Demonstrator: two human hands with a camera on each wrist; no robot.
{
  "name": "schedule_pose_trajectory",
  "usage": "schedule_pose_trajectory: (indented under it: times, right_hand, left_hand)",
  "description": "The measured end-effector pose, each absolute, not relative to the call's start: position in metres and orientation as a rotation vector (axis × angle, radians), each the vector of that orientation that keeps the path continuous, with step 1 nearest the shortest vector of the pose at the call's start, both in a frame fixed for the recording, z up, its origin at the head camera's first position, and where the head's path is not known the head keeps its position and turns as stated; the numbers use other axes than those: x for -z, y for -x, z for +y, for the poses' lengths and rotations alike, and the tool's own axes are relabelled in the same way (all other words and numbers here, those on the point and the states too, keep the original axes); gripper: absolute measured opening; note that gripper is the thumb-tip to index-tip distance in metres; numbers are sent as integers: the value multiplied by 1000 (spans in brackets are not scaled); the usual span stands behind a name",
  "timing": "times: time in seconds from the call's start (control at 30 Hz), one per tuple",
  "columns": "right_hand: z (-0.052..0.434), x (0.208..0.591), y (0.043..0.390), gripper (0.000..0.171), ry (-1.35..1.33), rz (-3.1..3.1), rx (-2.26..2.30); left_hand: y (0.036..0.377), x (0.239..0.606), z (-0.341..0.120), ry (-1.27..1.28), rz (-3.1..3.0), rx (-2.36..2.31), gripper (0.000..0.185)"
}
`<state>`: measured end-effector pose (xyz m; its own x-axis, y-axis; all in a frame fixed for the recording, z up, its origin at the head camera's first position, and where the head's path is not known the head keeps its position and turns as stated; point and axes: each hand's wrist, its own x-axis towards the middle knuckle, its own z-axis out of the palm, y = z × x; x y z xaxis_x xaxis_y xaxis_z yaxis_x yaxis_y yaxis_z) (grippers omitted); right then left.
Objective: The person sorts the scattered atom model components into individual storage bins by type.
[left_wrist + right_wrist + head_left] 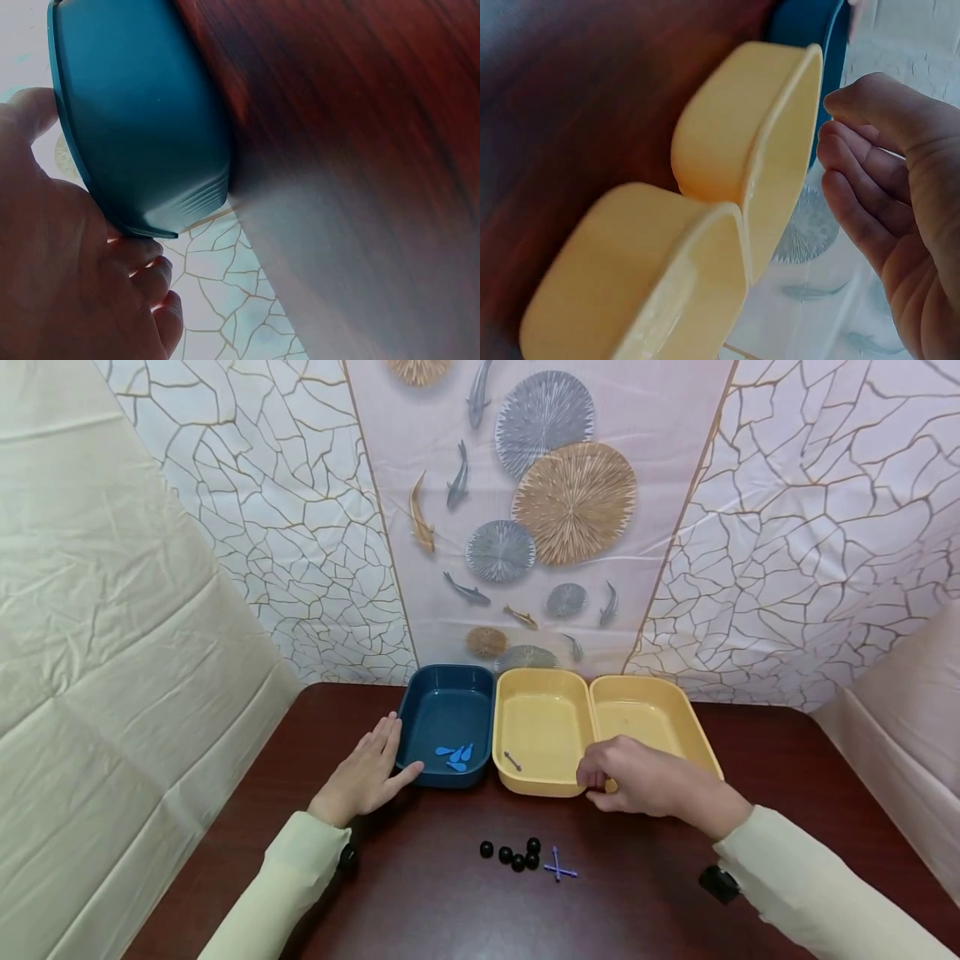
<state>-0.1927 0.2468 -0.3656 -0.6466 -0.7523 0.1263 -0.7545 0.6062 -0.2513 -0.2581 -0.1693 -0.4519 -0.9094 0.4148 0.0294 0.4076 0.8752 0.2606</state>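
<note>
My left hand (367, 777) rests against the dark blue tray (412, 693), its thumb at the near rim and its fingers along the left side. Several blue teardrop-shaped pieces (457, 756) lie in that tray. My right hand (637, 777) hovers over the near ends of the middle yellow tray (543, 789) and the right yellow tray (697, 735). Its fingers are loosely bent, with a gap to the thumb and nothing visible between them in the right wrist view. One small purple stick (512, 761) lies in the middle tray.
Several black balls (518, 862) lie on the brown table (420, 893) in front of the trays. Right of them, two purple sticks (557, 870) cross each other. A patterned cloth (480, 593) hangs behind the table's far edge.
</note>
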Motion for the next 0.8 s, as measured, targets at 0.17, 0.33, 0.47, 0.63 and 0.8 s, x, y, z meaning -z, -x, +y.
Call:
schedule_pose_trajectory:
  times: [0.17,0.33,0.47,0.63,0.8]
  right_hand:
    - [245,375,178,8,-1383,-2791,-469]
    - [241,388,166,7,-1441,-2778,-438]
    - [238,399,159,6,-1447,-2811,-428]
    - [234,415,150,6,-1430,-2818,-487]
    - [226,432,144,11,-1399,-2787,-549]
  left_hand:
    - [258,451,-169,-661,3017,-407,94]
    - [257,451,-169,-660,3016,-417,94]
    - [257,451,-169,-658,3013,-428,94]
    - [257,451,-169,-659,3015,-429,95]
    - [257,452,-169,-659,3015,-429,95]
